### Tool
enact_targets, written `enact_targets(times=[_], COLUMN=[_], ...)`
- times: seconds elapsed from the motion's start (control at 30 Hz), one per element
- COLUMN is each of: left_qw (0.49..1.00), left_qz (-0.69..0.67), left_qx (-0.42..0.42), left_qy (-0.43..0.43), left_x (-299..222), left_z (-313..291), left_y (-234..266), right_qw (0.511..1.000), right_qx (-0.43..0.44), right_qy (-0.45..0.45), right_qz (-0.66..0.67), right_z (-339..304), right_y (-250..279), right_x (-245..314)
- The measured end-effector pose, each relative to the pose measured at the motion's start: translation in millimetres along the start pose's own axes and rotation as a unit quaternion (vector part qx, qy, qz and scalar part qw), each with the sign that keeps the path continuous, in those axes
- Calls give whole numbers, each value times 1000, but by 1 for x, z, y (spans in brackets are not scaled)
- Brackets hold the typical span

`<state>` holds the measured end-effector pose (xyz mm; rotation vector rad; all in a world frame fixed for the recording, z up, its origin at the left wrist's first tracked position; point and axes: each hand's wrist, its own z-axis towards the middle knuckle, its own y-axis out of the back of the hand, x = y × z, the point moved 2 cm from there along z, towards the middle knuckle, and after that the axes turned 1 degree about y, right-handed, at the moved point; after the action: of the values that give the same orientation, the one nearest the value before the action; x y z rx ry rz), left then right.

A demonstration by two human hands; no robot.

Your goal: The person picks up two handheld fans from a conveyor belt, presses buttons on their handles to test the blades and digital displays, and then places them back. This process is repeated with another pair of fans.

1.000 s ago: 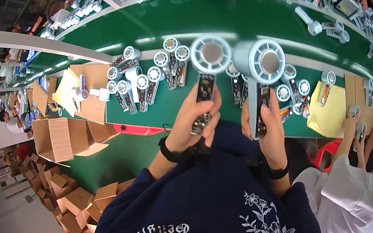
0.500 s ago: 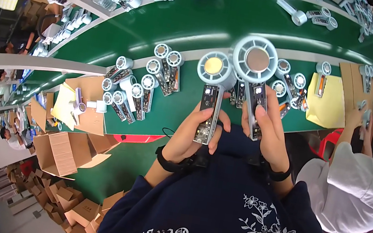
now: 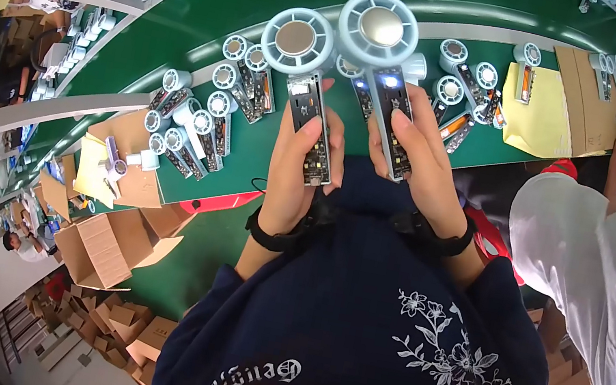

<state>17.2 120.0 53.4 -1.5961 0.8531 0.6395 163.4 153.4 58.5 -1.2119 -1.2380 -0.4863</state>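
Note:
My left hand (image 3: pixel 294 165) is closed around the open handle of a light-blue handheld fan (image 3: pixel 312 123), thumb on its bare circuit board. Its round spoked head with a dull metallic disc points away from me. Beside it my right hand (image 3: pixel 424 164) grips a second handheld fan (image 3: pixel 395 121) the same way, thumb along the board. A bright bluish-white light shines near the top of that board. The two heads are close together, above the table's near edge. Behind the right-hand fan, another fan (image 3: pixel 361 95) is partly hidden, a small light on its board.
Several similar fans (image 3: pixel 203 123) lie in a group to the left, more (image 3: pixel 449 91) to the right beside yellow paper (image 3: pixel 541 110). An open cardboard box (image 3: pixel 101 243) stands by the table's left end. A person in white (image 3: pixel 564 238) sits close on my right.
Both hands have brought their fans farther up and left in the picture, and the view has shifted. A bright light now shows on the right-hand fan's board. The person on my right has leaned.

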Motion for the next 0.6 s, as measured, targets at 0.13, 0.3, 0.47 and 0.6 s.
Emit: enact_targets(times=[0.13,0.3,0.47,0.6], left_qw=[997,996,995,993], left_qz=[58,28,20,52], left_qx=[-44,-30,-21,-22], left_qy=[-28,-73,-98,-103], left_x=[0,2,7,5], left_z=[-4,-6,-6,-7], left_y=[-2,-5,-3,-2], right_qw=[1000,999,999,999], right_qx=[16,35,36,40], right_qy=[-16,-8,2,16], right_qz=[-3,15,19,7], right_z=[2,-1,-3,-3], right_y=[-3,-5,-10,-10], right_x=[-2,0,-3,-4])
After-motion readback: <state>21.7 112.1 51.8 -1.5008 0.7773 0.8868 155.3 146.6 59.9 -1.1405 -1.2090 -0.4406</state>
